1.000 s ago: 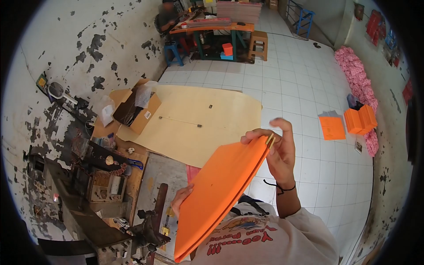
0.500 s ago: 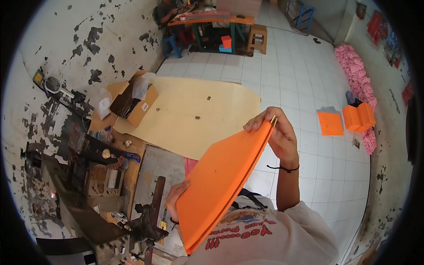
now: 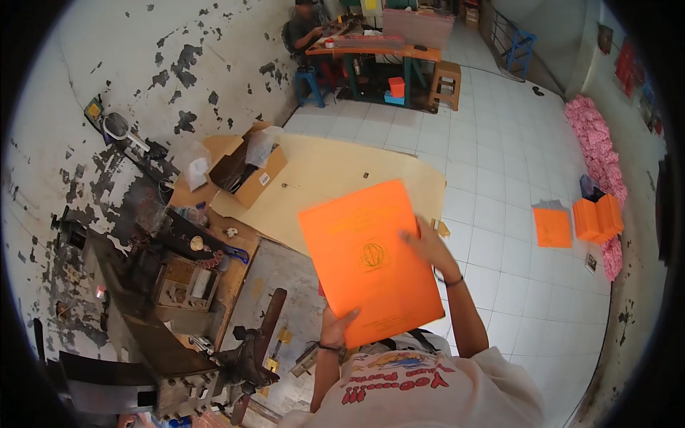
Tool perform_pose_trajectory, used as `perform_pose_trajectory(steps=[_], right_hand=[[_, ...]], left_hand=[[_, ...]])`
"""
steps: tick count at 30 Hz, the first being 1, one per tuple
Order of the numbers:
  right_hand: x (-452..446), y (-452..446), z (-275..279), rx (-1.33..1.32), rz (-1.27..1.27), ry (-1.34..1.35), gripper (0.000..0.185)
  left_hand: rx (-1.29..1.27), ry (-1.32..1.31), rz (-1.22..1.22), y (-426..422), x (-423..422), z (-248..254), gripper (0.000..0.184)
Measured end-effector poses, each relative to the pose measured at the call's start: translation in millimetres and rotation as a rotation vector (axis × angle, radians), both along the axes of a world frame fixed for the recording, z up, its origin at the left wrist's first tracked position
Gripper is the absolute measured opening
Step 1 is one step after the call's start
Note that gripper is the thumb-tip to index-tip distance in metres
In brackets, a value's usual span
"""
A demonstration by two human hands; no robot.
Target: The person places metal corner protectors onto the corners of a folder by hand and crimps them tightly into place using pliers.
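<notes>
An orange folder (image 3: pixel 371 285) with a printed round emblem and lines of text faces me, tilted, in front of my chest. My left hand (image 3: pixel 335 328) grips its lower left edge, thumb on the front. At the right edge is my right hand (image 3: pixel 430 248), its fingers on the front face and slightly blurred. A small gold metal piece (image 3: pixel 444 229) shows just beyond the right hand; what it is fixed to is hidden.
A cream-covered table (image 3: pixel 335 160) carries an open cardboard box (image 3: pixel 264 178). A dark metal machine (image 3: pixel 135 314) stands at left. Orange stacks (image 3: pixel 598 217) and a pink bundle (image 3: pixel 592 135) lie at right. A person (image 3: pixel 307 28) sits at a far table.
The folder has turned from edge-on to showing its printed face. My right hand has moved down from its upper corner to the right edge. The view has shifted slightly.
</notes>
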State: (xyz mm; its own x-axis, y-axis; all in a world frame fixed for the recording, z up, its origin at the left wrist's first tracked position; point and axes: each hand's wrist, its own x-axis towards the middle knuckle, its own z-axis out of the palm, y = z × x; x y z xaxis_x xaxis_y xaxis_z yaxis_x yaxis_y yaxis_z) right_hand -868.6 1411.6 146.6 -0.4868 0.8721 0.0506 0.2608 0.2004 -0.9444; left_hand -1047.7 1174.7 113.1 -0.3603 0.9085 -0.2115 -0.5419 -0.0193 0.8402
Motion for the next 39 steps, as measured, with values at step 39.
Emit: perform_pose_trajectory(steps=[39], right_hand=[[368.6,-579.0,-334.8,-1.111,-1.199,0.243,0.029]], left_hand=[[0.264,0.163,-0.712,5.3,228.1,90.5,0.002]])
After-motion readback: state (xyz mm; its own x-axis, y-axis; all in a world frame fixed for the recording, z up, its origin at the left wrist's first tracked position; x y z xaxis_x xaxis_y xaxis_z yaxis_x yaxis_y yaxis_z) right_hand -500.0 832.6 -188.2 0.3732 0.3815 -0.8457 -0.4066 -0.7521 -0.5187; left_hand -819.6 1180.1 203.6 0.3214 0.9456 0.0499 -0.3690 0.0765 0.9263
